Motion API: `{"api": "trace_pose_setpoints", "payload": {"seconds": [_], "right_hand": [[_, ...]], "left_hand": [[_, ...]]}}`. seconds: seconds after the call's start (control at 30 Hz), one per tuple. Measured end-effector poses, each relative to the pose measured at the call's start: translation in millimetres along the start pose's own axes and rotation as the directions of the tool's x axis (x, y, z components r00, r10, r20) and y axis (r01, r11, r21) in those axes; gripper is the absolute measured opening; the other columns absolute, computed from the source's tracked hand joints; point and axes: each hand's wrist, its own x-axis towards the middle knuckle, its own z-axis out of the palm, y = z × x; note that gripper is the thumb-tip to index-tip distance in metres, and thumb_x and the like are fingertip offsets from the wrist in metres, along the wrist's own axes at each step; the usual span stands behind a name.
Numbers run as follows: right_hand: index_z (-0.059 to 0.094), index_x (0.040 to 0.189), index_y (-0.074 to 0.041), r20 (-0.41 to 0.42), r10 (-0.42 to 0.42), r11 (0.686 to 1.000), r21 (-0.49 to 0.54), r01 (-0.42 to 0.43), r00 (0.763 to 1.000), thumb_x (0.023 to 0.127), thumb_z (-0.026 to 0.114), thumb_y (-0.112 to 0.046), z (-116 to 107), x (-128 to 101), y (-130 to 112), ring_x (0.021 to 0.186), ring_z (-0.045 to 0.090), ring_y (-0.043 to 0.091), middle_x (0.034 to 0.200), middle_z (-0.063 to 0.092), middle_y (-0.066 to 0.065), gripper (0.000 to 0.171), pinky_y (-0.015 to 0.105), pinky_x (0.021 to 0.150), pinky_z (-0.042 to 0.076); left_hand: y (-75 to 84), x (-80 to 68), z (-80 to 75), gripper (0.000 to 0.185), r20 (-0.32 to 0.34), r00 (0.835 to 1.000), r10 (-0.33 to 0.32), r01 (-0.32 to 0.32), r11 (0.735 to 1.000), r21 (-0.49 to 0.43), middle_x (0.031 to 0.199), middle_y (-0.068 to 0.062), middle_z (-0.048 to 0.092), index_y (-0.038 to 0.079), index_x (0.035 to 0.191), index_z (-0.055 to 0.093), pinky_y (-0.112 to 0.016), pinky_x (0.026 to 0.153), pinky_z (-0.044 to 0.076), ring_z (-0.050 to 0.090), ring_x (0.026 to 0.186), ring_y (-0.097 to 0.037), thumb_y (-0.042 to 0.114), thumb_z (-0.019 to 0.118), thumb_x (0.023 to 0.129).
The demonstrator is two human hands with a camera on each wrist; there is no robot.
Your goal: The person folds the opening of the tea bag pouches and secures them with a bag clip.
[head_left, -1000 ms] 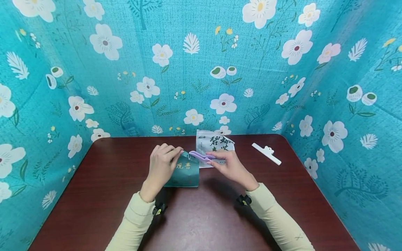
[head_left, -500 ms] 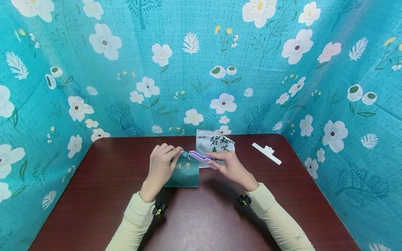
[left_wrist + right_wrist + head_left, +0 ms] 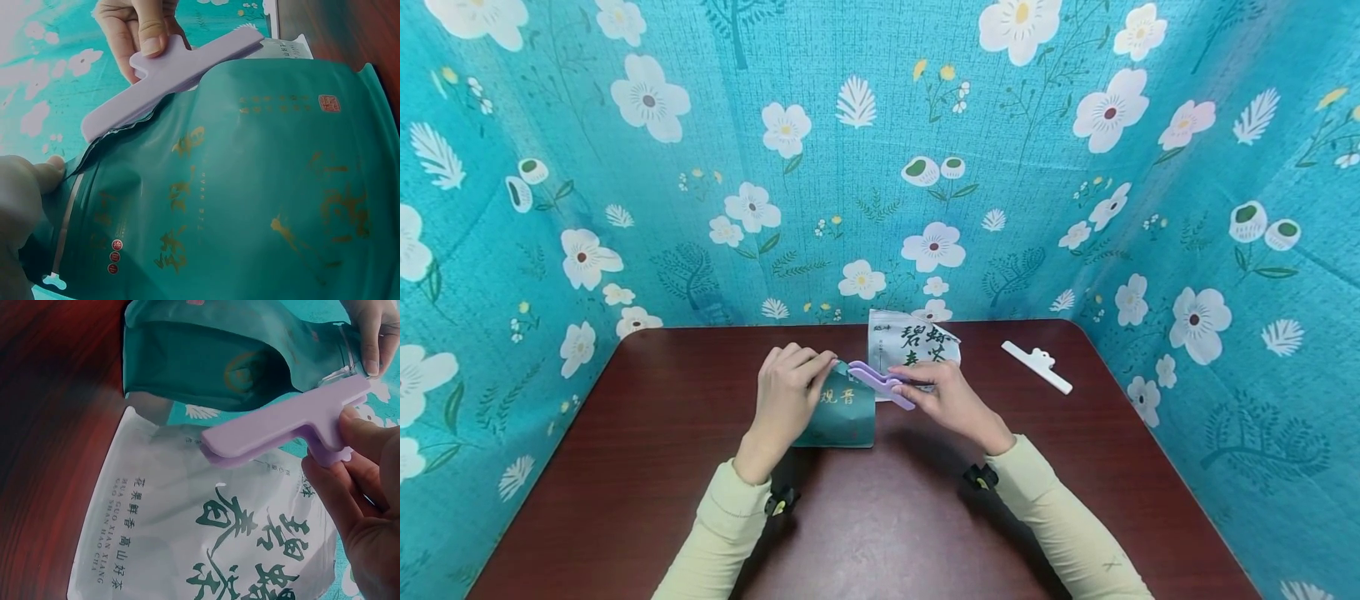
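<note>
Moved: purple bag clip (image 3: 882, 384) tilts lower | left hand (image 3: 786, 392) pinches green tea pouch (image 3: 844, 412) top steady, frame centre | right hand (image 3: 951, 398) grips clip for sealing

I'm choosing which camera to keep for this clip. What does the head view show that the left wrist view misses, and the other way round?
Only the head view shows the white clip lying apart on the table, and both sleeves. Only the left wrist view shows the green bag's small red seal and its gaping top edge up close. Both show the left hand holding the green bag, and the right hand pinching the purple clip at the bag's top.
</note>
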Motion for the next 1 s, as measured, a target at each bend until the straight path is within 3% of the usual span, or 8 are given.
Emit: {"api": "trace_pose_setpoints", "payload": {"seconds": [0.27, 0.67, 1.0], "right_hand": [[0.076, 0.116, -0.001, 0.005, 0.006, 1.000, 0.010, -0.006, 1.000, 0.088, 0.078, -0.006, 3.3, 4.5, -1.7, 0.087, 0.074, 0.013, 0.102, 0.078, 0.009, 0.028, 0.030, 0.072, 0.060], [0.076, 0.119, -0.005, 0.047, 0.037, 0.998, 0.048, -0.039, 0.998, 0.093, 0.075, -0.012, 8.4, 10.2, -2.6, 0.088, 0.072, 0.010, 0.107, 0.077, 0.007, 0.027, 0.024, 0.069, 0.059], [0.076, 0.118, -0.002, 0.027, -0.001, 1.000, 0.021, 0.001, 1.000, 0.093, 0.075, -0.011, 10.8, 18.0, -5.6, 0.088, 0.074, 0.011, 0.106, 0.078, 0.009, 0.026, 0.025, 0.069, 0.059]], "left_hand": [[-0.2, -0.6, 0.0, 0.014, -0.007, 1.000, -0.006, 0.006, 1.000, -0.004, 0.076, -0.004, 0.072, 0.008, 0.099, 0.082, -0.034, 0.062, 0.038, 0.053, 0.068, -0.020, 0.012, 0.083, 0.085], [-0.5, -3.4, 1.0, 0.016, -0.012, 1.000, 0.001, -0.001, 1.000, -0.010, 0.076, -0.004, 0.072, 0.009, 0.100, 0.082, -0.034, 0.064, 0.038, 0.053, 0.068, -0.019, 0.013, 0.083, 0.084], [-0.8, -4.5, 1.9, 0.014, -0.014, 1.000, 0.006, -0.006, 1.000, -0.013, 0.077, -0.004, 0.070, 0.009, 0.100, 0.081, -0.036, 0.065, 0.038, 0.055, 0.071, -0.021, 0.011, 0.081, 0.086]]}}
